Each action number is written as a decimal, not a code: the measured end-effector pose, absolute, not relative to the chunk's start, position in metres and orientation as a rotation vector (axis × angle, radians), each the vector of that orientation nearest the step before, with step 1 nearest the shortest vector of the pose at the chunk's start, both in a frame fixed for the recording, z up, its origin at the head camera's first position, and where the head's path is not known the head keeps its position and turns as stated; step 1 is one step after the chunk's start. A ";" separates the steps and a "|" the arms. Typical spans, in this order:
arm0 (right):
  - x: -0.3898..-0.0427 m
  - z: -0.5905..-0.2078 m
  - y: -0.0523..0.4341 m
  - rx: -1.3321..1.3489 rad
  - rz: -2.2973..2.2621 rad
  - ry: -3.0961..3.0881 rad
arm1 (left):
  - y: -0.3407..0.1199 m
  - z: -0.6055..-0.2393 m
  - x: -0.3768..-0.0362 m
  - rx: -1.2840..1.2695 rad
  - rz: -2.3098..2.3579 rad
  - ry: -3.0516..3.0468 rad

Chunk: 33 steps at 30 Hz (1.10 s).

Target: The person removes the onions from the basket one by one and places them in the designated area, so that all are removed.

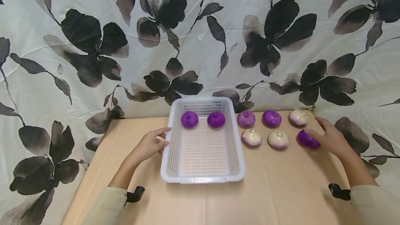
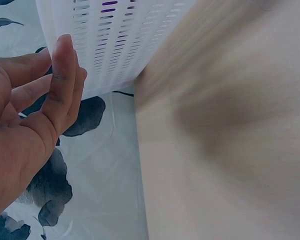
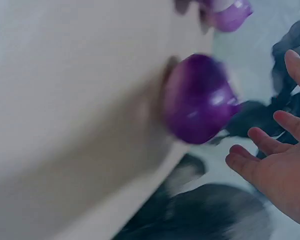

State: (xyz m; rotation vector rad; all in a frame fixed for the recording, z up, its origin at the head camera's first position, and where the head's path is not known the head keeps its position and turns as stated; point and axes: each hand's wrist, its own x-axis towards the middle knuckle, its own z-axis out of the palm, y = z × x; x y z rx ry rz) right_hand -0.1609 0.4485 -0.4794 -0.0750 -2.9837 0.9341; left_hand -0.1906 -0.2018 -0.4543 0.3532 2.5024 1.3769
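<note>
Perforated white plastic basket (image 1: 203,176), glossy purple ball (image 1: 307,140)

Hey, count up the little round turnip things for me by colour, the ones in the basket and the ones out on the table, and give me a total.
Purple, in the white basket: 2
Purple, on the table: 3
Mostly white, on the table: 3
Total: 8
</note>
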 end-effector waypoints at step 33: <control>-0.237 -0.379 0.237 0.605 1.329 -2.841 | -0.204 -0.455 -0.191 0.391 1.424 2.473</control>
